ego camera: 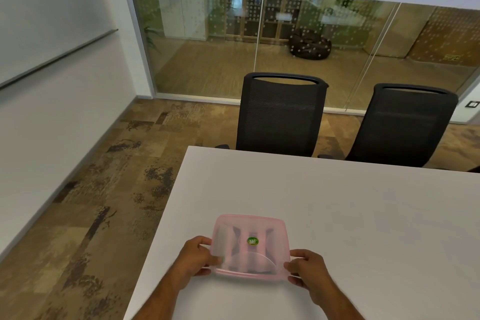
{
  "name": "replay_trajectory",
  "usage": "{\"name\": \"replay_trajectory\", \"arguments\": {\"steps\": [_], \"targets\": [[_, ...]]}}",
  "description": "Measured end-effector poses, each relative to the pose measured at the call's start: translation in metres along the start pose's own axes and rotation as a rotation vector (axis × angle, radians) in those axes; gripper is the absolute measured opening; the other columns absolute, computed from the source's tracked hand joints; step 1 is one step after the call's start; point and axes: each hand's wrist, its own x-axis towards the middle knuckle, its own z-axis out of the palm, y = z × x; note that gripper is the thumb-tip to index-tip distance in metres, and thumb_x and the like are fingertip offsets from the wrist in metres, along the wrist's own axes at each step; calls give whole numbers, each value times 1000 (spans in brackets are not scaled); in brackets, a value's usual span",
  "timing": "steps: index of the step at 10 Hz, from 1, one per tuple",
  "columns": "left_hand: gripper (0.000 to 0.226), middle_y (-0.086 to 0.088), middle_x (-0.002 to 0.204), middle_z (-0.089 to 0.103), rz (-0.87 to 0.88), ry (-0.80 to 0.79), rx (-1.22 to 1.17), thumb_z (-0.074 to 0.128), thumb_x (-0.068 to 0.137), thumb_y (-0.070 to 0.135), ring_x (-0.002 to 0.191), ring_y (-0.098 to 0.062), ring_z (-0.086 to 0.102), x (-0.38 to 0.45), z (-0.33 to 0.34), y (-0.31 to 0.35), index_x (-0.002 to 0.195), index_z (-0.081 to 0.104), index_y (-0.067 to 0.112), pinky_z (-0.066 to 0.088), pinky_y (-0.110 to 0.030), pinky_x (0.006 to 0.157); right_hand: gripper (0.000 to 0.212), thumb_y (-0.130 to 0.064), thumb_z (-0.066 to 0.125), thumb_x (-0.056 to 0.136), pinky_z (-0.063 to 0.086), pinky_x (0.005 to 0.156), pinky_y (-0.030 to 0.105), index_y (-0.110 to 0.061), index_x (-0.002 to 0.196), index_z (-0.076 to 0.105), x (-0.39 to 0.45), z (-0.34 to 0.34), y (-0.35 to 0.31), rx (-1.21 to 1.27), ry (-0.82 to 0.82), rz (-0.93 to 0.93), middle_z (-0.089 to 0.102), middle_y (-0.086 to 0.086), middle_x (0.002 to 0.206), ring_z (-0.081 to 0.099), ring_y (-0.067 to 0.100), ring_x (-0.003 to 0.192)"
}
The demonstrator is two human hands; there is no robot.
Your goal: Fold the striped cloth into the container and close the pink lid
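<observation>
Presently, one item in hand: a translucent pink plastic lid [250,244], square with rounded corners, seated on top of a shallow clear container whose body is mostly hidden beneath it. It lies on the plain white table [350,215] at the 6 o'clock edge of the view, near the table's corner at 9 o'clock.

Contents: dark and pale bands show through the lid, consistent with the striped cloth [235,235] already folded inside. A round green sticker [252,241] sits at the lid's centre.

Progress, as judged: folding and stowing look done; the lid is on. What remains is pressing the rim home all round. Whether the near edge at 6 o'clock has fully snapped down cannot be told.

Left hand [197,258]: at the lid's 8 o'clock corner, forearm entering from 6 o'clock, wrist level. Thumb lies on top of the lid, fingers [205,240] curl round the 9 o'clock edge, clamped on the lid and container rim.

Right hand [307,267]: at the 4 o'clock corner, forearm entering from 5 o'clock. Thumb pressed on the lid's top near the edge, the other fingers wrapped under and beside the rim, likewise closed on it.

Also present: two black mesh-backed office chairs [281,114] at 12 and 1 o'clock, beyond the table's far edge.
</observation>
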Motion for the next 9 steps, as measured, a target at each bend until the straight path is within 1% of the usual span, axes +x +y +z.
{"name": "replay_trajectory", "arguments": {"steps": [1, 2, 3, 4, 5, 6, 7, 8, 9], "targets": [[56, -15, 103, 70, 34, 8, -2, 88, 66, 0, 96, -29, 70, -5, 3, -7, 113, 59, 13, 64, -39, 79, 34, 8, 73, 74, 62, 69, 38, -2, 105, 64, 0, 1, 5, 19, 8, -7, 73, 23, 99, 72, 36, 88], [55, -11, 104, 69, 37, 39, 8, 87, 70, 0, 94, -27, 70, -9, 7, -7, 115, 59, 12, 65, -33, 73, 27, 10, 69, 78, 63, 67, 37, 2, 103, 65, -2, 2, 9, 47, 7, -17, 73, 25, 96, 72, 35, 82], [53, -12, 108, 68, 49, 56, 31, 85, 72, 1, 97, -29, 69, -13, 10, -6, 116, 58, 12, 64, -38, 81, 26, 10, 69, 78, 63, 72, 40, 3, 103, 66, -4, 5, 11, 32, 46, -57, 72, 25, 97, 72, 38, 88], [54, -14, 109, 68, 65, 81, 36, 84, 73, 0, 97, -30, 69, -17, 11, -7, 119, 58, 10, 63, -40, 82, 27, 8, 69, 79, 63, 76, 44, 2, 106, 66, -6, 8, 11, 12, 84, -70, 71, 26, 100, 71, 39, 89], [58, -14, 108, 68, 74, 101, 47, 85, 73, 3, 97, -30, 69, -17, 11, -11, 123, 57, 8, 63, -41, 83, 27, 6, 70, 82, 62, 71, 40, 1, 108, 63, -7, 7, 13, 32, 68, -48, 71, 28, 100, 68, 33, 79], [69, -11, 118, 65, 88, 108, 147, 88, 72, 21, 103, -26, 64, -17, 11, -13, 130, 51, 13, 59, -37, 89, 32, -8, 76, 81, 60, 73, 41, -4, 110, 63, -11, 5, 14, 41, 110, -37, 68, 17, 99, 64, 29, 83], [78, -7, 132, 58, 193, 249, 288, 83, 71, 49, 113, -22, 57, -21, 12, -14, 135, 48, 19, 52, -37, 96, 31, -14, 78, 79, 57, 89, 50, -8, 108, 68, -26, -4, 3, -1, 235, -165, 69, 9, 101, 65, 28, 91], [88, 2, 146, 49, 380, 399, 530, 67, 68, 74, 131, -20, 47, -27, 15, -7, 140, 44, 28, 45, -39, 106, 16, -2, 74, 81, 59, 82, 49, -10, 94, 71, -56, -16, -35, 171, 270, -342, 72, 15, 99, 66, 28, 87], [92, 5, 149, 49, 604, 511, 737, 48, 69, 86, 137, -17, 43, -30, 22, 10, 142, 45, 29, 37, -37, 113, 21, 9, 68, 84, 62, 63, 28, -12, 85, 69, -107, -31, -96, 415, 238, -657, 69, 12, 86, 62, 30, 88]]}}
